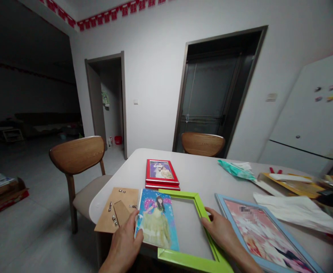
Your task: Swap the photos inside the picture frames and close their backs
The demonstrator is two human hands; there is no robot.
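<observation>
My left hand [126, 239] grips the left edge of a photo print [157, 223], which shows a figure in a pale yellow-green dress on blue. The print overlaps the left side of a lime green picture frame [198, 212]. Around the right bar of that frame my right hand [219, 227] is closed. Left of the print lies a brown backing board [109, 197] with metal clips and a stand flap, partly behind my left hand. To the right rests a light blue picture frame [271, 216] with a pinkish picture.
Stacked red picture frames [162, 172] lie farther back on the white table [192, 163]. A green plastic wrapper [236, 169], white paper [294, 210] and yellow envelopes [288, 184] sit at the right. Wooden chairs [79, 153] stand left and behind.
</observation>
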